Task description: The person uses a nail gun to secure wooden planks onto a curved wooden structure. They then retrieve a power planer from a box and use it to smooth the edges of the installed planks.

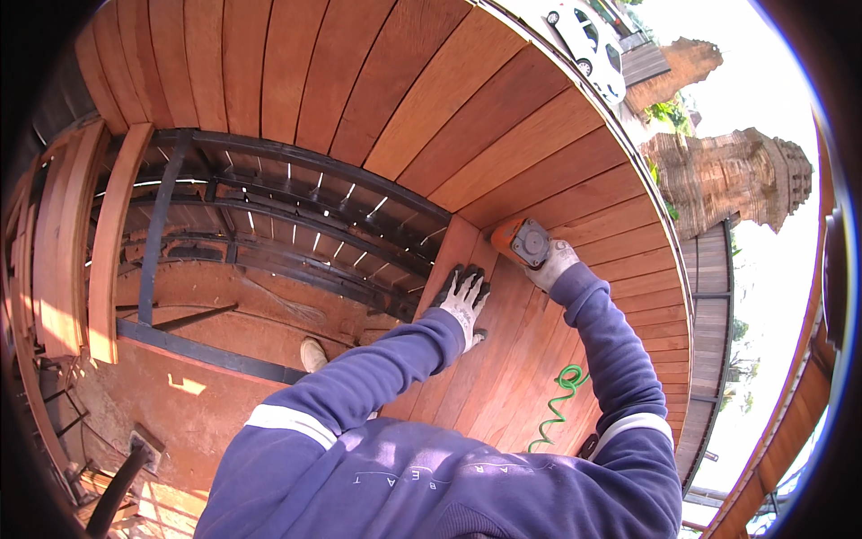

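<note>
My right hand (554,264), in a pale glove, is closed on an orange and grey nail gun (522,241). The tool's nose is hidden beneath its body, which sits over the reddish-brown deck boards. To its left, my left hand (463,300), in a white glove with dark fingertips, lies with fingers spread on a wooden plank (456,241) beside the open frame. Between my arms a green coiled air hose (564,395) rests on the boards. Its connection to the tool cannot be seen.
Left of the boards, a dark metal frame (164,225) spans an opening with reddish ground (211,287) below. Loose planks (123,242) lean across it at the far left. The curved deck edge (669,216) runs along the right, with a white car (588,40) beyond.
</note>
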A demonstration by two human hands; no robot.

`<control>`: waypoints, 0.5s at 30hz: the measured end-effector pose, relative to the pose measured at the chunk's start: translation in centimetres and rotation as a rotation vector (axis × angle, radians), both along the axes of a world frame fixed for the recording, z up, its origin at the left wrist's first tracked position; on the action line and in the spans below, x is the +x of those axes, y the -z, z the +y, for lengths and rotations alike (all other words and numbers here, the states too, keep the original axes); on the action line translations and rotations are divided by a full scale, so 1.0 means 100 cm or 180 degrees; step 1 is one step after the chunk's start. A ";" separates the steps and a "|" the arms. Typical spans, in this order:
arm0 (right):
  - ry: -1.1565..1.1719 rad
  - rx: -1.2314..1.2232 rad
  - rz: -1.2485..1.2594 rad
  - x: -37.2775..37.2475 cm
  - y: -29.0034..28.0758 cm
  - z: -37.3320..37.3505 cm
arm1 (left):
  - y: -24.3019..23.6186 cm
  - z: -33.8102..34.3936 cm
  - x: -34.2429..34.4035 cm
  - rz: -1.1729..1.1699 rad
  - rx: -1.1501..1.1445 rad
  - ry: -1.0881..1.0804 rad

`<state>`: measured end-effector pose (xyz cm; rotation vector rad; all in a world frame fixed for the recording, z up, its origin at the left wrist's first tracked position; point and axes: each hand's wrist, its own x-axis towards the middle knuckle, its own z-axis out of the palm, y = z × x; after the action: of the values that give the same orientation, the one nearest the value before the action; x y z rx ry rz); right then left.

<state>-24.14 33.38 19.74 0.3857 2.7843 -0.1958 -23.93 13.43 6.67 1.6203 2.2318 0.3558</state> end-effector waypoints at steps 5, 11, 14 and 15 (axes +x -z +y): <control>0.0000 0.0039 -0.0055 -0.002 0.004 0.007 | -0.001 0.000 -0.002 0.0060 -0.0042 0.0060; -0.0101 0.0090 -0.0029 -0.003 0.003 0.009 | -0.004 -0.001 -0.003 0.0091 0.0014 0.0135; -0.0077 0.0132 -0.0080 -0.007 0.002 0.005 | 0.004 0.002 0.001 0.0216 0.0148 0.0258; -0.0027 0.0169 -0.0132 -0.009 -0.004 0.000 | 0.006 0.002 0.003 0.0222 0.0150 0.0251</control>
<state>-25.09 33.41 20.18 0.3864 2.7542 -0.1109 -23.66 13.68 6.06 1.7651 2.2175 0.3383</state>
